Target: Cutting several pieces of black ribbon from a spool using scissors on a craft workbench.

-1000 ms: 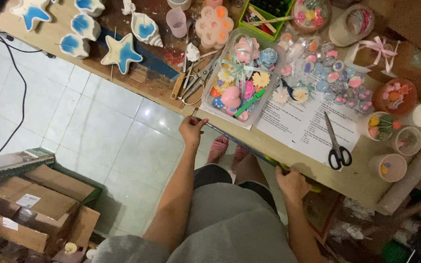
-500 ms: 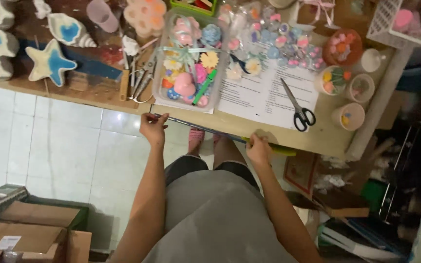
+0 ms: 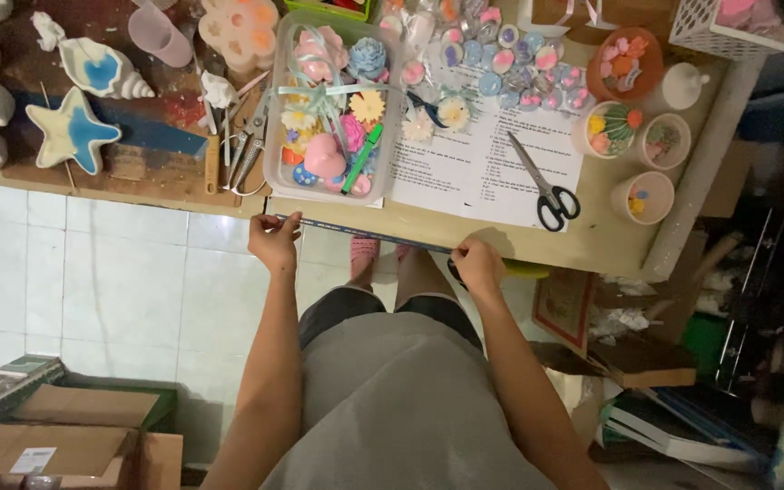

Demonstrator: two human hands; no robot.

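At the frame's centre, the left hand point(image 3: 275, 240) pinches one end of a long thin dark strip point(image 3: 369, 235) lying along the near edge of the pale wooden table point(image 3: 592, 245). The right hand point(image 3: 478, 265), fingers curled together, grips the strip's other end beside a yellow-green handle point(image 3: 526, 269). Black-handled scissors point(image 3: 544, 184) rest on printed paper sheets point(image 3: 474, 168) above.

Both forearms extend from 6 o'clock toward 12, bare, roughly parallel. Left hand point(image 3: 275, 240) at about 11 o'clock, fingers curled in a pinch, thumb toward 1 o'clock. Right hand point(image 3: 477, 264) at about 1 o'clock, knuckles up, fingers folded under; grip appears closed, fingertips hidden.
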